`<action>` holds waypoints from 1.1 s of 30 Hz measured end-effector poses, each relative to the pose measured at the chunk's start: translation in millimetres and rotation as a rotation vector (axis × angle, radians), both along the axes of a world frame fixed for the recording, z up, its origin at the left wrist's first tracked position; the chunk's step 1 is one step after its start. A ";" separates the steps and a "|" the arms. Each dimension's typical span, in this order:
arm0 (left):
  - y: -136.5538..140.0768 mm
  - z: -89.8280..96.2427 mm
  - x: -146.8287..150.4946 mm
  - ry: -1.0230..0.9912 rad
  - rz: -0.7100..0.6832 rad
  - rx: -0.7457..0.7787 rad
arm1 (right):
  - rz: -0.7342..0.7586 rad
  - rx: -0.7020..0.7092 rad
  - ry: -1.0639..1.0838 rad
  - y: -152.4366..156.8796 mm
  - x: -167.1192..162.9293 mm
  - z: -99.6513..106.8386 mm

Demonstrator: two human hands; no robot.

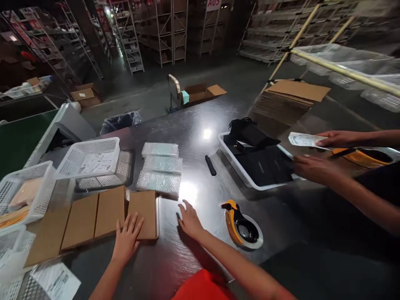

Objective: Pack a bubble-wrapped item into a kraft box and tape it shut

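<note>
Cardboard box (144, 213) is lying flat under the spread left hand (127, 238); right hand (189, 220) is resting open-fingered on the steel table (200, 125).

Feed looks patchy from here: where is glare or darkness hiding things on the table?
Head view: glare on the table, brightest beside the bubble-wrap packets near the right hand; the left hand on a cardboard box is evenly lit; shelves are dim, edges bowed.
</note>
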State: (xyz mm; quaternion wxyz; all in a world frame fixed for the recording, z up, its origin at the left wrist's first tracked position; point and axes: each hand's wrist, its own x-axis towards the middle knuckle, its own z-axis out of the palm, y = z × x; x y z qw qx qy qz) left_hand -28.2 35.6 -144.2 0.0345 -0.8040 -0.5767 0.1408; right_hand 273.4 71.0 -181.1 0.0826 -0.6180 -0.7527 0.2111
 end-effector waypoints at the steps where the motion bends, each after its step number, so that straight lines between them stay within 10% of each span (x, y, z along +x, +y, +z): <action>1: 2.1 0.6 5.6 0.004 0.006 -0.011 | 0.037 -0.017 -0.015 12.7 -6.0 5.0; 11: 33.3 -21.2 50.7 -0.234 -0.270 -0.103 | 0.309 -0.011 -0.158 145.3 -41.9 8.4; 26: 72.6 -18.2 52.3 -0.216 -0.064 -0.113 | 0.318 0.006 -0.216 199.4 13.2 -7.0; 33: 109.5 -2.5 56.4 -0.219 0.023 -0.173 | 0.168 0.118 -0.244 150.7 1.6 -9.2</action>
